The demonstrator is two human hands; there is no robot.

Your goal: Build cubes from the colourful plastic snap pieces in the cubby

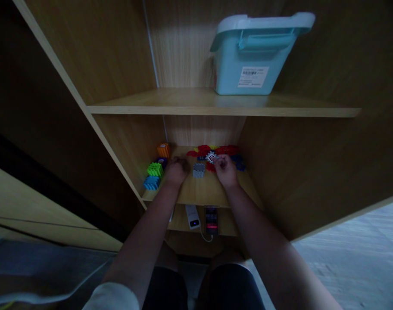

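My right hand [226,168] pinches a whitish-grey interlocking plastic piece [211,157] with toothed edges, held just over a loose pile of red pieces [228,150]. Yellow and dark blue pieces show in the same pile. A grey toothed block [198,170] stands on the shelf between my hands. My left hand [177,170] has its fingers curled; whether anything is in them is hidden. Beside it on the left are a partly covered purple block [162,162], a green block [155,169], a blue block [151,182] and an orange block [163,150].
A light blue lidded bin [254,56] stands on the upper shelf [183,101], above my hands. On the lower ledge lie a white power bank [192,215] and a phone [211,220], joined by a cable. Wooden side panels enclose the shelves.
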